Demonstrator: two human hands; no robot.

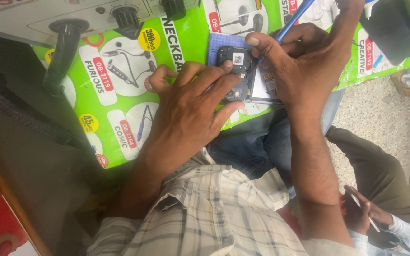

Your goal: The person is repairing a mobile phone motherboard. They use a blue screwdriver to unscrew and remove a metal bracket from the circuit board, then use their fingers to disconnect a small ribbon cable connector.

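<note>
A dark opened phone (239,64), its back cover off and its inner parts showing, lies on a small blue mat (214,45) over a green printed sheet. My left hand (186,111) rests on the sheet, and its fingers press and grip the phone's left side. My right hand (304,61) reaches over the phone's right half, pinching a thin blue tool (294,18). The tool's tip points down at the phone's inside, near the right index finger. The right part of the phone is hidden under that hand.
The green sheet (124,109) with earphone pictures covers the worktop. A pale device with black knobs (125,16) and a black handle (65,47) sit at the far edge. At bottom right another person's hand (359,211) holds a phone above a speckled floor (380,109).
</note>
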